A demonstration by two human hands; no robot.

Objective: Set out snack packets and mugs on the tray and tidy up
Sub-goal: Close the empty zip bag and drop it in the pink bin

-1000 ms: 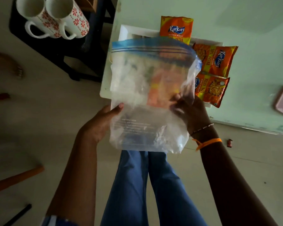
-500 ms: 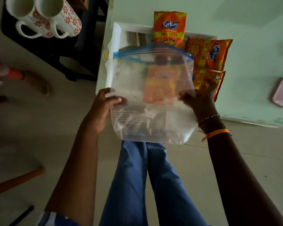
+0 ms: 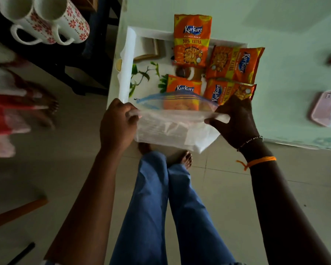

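Left of the tray two mugs wait on a stool, while both hands' fingers, left hand and right hand, pinch the bag over its near edge, risking sweeping packets off.

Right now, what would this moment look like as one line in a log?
hands: left and right grip zip bag | packets: four on tray | mugs: two off tray | bag: looks empty

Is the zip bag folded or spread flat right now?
Folded: the zip bag is doubled over, blue zip strip lying across it, left hand and right hand pinching the fold's ends.
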